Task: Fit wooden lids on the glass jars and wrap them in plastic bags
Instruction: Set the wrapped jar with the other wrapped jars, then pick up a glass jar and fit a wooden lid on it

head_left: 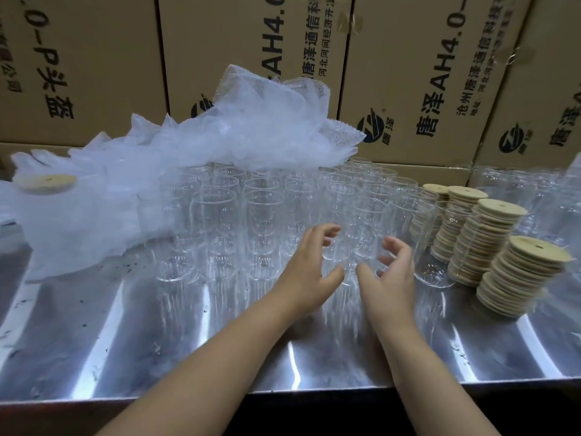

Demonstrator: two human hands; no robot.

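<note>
Front jar: upright on the tabletop, in the front row of the jars, toward the right end. It is open-topped, with no lid on it.

Left hand: just left of the front jar, palm turned to it. Right hand: just right of it, palm facing the left hand. Grip, both hands: fingers spread and half curled, thumbs low, nothing held. I cannot tell whether any fingertip touches the glass; the fingers are blurred.

Jars: clear glass, upright, packed close in several rows across the middle of the tabletop. None in the block has a lid. One more jar stands just right of my right hand, against the lids.

Lids: round, pale wood, each with a small hole near the centre. They are stacked in four leaning columns to the right of the jars, the nearest column lowest and closest to the tabletop edge.

Bags: a loose heap of clear plastic lying over the rear rows of jars and spilling down to the left. At the far left a single lid shows among the plastic; what it sits on is too veiled to make out.

Further glassware stands behind the lids at the right rear.

Cartons: brown, printed, stacked as a wall behind the tabletop.
</note>
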